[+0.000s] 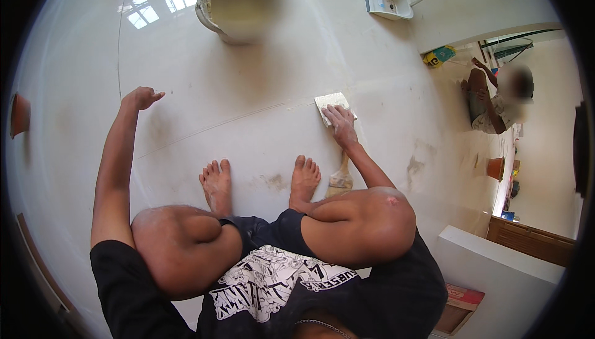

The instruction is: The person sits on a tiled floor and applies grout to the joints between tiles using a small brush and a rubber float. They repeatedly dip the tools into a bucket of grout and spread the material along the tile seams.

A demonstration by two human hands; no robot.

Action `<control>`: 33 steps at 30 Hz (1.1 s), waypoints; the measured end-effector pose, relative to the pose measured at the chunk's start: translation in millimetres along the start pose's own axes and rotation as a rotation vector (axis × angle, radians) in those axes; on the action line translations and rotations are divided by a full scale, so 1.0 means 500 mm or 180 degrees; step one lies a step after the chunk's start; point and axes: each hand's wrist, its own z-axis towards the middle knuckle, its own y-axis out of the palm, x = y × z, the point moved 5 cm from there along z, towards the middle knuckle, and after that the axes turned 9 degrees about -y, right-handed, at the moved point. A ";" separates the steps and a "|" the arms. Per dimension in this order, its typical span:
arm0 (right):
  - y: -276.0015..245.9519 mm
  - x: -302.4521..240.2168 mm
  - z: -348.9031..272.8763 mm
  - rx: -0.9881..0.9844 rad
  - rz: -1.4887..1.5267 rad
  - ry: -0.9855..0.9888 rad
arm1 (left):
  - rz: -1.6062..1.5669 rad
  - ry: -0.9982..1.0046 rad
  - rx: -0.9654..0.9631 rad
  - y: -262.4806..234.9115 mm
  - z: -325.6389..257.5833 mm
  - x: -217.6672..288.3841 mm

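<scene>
Person is squatting barefoot on the white tiled floor [248, 110]. Right hand [339, 125] is pressing flat, fingers spread, on a grey rectangular pad [331, 105] lying on the floor under the fingertips. A paintbrush [340, 178] is lying just behind that grip, beside the foot. Left hand [141, 97] is loosely curled, holding nothing, knuckles on the floor. A bucket [238, 7] is sitting well ahead.

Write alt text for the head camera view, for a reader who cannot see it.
A squatting, barefoot person presses their right hand on a flat grey pad over a joint line in the pale tiled floor, while the left hand braces on the tiles. A paintbrush lies by the right foot, a bucket stands ahead, and another person sits in a doorway.
</scene>
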 end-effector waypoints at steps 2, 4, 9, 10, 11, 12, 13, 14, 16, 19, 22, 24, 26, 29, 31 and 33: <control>-0.008 0.008 -0.004 -0.0147 0.0063 -0.0167 | -0.0125 0.0132 0.0059 -0.005 -0.001 0.011; -0.025 0.009 0.004 -0.0194 0.0120 -0.0369 | -0.0028 0.0146 0.0050 0.012 0.015 -0.014; -0.017 0.039 0.010 -0.0015 0.0066 -0.0364 | -0.0099 0.0170 0.0100 0.003 0.022 -0.003; -0.014 0.038 0.003 0.0041 0.0093 -0.0290 | -0.0119 0.0167 0.0112 -0.001 0.011 0.011; -0.010 0.032 -0.011 0.0019 0.0102 -0.0274 | -0.0140 0.0167 0.0126 -0.006 0.004 0.020; -0.010 0.021 -0.021 -0.0003 0.0117 -0.0284 | -0.0112 0.0166 0.0123 -0.005 0.001 0.015; -0.011 0.016 -0.024 -0.0026 0.0130 -0.0293 | -0.0086 0.0168 0.0120 -0.001 0.002 0.010; -0.013 0.019 -0.022 -0.0040 0.0185 -0.0269 | -0.0061 0.0172 0.0117 0.003 0.007 0.004; -0.024 0.010 -0.012 -0.0109 0.0330 -0.0239 | -0.0055 0.0149 0.0099 0.020 0.014 -0.013; -0.025 0.026 0.018 0.0155 0.0130 0.0009 | -0.0121 0.0149 0.0048 0.015 0.019 -0.010; 0.007 0.028 0.012 0.0043 -0.0039 0.0285 | -0.0131 0.0196 0.0104 -0.004 0.011 0.018; 0.017 0.018 -0.003 -0.0133 0.0263 0.0358 | -0.0218 0.0235 0.0177 -0.005 -0.001 0.021; 0.013 -0.015 0.013 -0.0487 0.0469 0.0200 | -0.0142 0.0112 0.0117 0.016 -0.011 -0.020; -0.061 0.038 0.030 -0.0063 0.0545 0.0351 | -0.0076 0.0212 0.0073 0.019 0.014 -0.003; -0.081 0.077 0.041 0.0153 0.0438 0.0761 | -0.0080 0.0248 0.0098 0.021 0.023 0.002; -0.094 0.093 0.055 0.0253 0.0071 0.1201 | -0.0165 0.0236 0.0198 0.019 0.019 -0.002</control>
